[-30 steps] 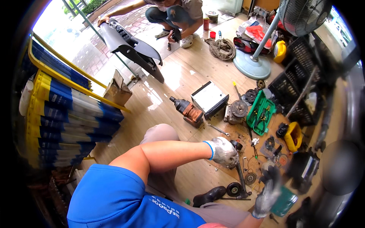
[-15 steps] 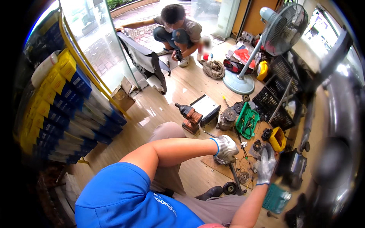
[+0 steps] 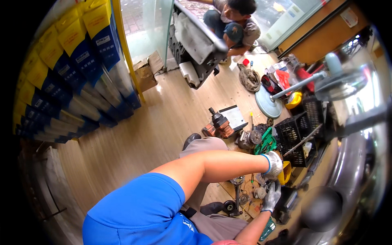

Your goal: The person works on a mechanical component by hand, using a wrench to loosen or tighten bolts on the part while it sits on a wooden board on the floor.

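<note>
My left hand (image 3: pixel 272 164), in a white glove, reaches beside the yellow container (image 3: pixel 285 175), its fingers bent down around something I cannot make out. Below it my right hand (image 3: pixel 270 199), also gloved, has its fingers stretched among small metal parts (image 3: pixel 260 192), apparently holding nothing. To their left a metal rod with a joint (image 3: pixel 237 192) and a black wheel (image 3: pixel 229 207) lie on a stained board (image 3: pixel 226 188). Beyond the hands are a green tool case (image 3: pixel 267 143), a compressor-like metal unit (image 3: pixel 249 139), an orange power tool (image 3: pixel 222 126) and a silver-and-black box (image 3: pixel 234 118).
A co-worker (image 3: pixel 249 32) crouches at the doorway by a large dark panel (image 3: pixel 192 38). Blue-and-yellow packages (image 3: pixel 79 57) hang at the left. A fan stand (image 3: pixel 268 105), black crates (image 3: pixel 292 139) and a dark bumper-like piece (image 3: pixel 345 163) crowd the right.
My left hand has moved right, off the jointed rod toward the yellow container. My right hand has shifted down slightly. The view has swung, and the co-worker's panel has turned.
</note>
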Action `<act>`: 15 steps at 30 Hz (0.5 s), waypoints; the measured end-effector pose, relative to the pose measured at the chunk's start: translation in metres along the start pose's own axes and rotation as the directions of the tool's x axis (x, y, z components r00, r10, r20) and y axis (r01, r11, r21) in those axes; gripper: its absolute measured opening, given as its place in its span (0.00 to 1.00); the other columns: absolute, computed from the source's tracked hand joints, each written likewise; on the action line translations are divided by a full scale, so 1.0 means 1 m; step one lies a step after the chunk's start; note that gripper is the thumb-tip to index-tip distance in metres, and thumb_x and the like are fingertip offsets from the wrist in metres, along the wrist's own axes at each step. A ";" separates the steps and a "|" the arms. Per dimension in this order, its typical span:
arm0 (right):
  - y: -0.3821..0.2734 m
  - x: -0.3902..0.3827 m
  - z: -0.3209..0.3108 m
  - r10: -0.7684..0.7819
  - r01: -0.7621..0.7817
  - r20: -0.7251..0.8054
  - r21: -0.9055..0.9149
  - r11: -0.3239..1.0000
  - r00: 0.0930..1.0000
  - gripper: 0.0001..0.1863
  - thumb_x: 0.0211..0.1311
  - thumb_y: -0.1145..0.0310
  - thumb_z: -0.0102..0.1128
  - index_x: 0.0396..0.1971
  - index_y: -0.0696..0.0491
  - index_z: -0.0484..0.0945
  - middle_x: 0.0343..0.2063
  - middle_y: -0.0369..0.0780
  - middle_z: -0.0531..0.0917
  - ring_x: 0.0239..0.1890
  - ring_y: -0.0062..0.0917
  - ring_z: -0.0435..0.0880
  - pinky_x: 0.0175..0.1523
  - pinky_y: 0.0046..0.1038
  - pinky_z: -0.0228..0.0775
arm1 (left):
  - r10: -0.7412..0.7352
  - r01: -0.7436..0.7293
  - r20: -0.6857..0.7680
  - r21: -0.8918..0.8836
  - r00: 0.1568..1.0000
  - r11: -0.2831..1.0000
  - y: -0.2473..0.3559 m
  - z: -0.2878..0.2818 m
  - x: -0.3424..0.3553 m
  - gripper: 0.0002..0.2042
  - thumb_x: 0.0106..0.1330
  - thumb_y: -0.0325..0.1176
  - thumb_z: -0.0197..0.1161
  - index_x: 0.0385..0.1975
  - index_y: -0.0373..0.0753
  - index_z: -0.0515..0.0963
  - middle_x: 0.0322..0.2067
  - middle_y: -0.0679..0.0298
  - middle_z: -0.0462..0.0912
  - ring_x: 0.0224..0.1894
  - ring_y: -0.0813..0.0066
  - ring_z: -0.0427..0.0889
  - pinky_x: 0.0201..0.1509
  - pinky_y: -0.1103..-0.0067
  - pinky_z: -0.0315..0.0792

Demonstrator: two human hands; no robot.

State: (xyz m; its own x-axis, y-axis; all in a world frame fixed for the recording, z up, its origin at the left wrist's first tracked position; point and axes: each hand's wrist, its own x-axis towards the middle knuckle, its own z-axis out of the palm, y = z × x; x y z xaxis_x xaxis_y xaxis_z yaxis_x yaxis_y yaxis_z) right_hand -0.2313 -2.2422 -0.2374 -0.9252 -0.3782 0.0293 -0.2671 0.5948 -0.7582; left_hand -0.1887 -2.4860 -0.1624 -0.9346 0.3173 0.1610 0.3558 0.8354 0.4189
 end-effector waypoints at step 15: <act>-0.034 -0.012 0.002 -0.122 0.120 -0.013 -0.096 0.988 0.992 0.15 0.70 0.70 0.54 0.52 0.62 0.77 0.48 0.47 0.82 0.49 0.31 0.81 0.57 0.31 0.70 | -0.027 0.027 0.095 0.002 0.995 1.000 -0.008 0.035 0.026 0.15 0.59 0.48 0.63 0.31 0.43 0.85 0.25 0.57 0.85 0.31 0.55 0.86 0.32 0.64 0.78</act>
State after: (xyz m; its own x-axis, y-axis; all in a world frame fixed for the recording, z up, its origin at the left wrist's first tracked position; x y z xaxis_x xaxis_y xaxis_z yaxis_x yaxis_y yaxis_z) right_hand -0.2111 -2.2591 -0.2132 -0.8892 -0.4385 0.1302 -0.4009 0.6101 -0.6834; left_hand -0.2160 -2.4685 -0.1933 -0.9398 0.3357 0.0644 0.3306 0.8447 0.4209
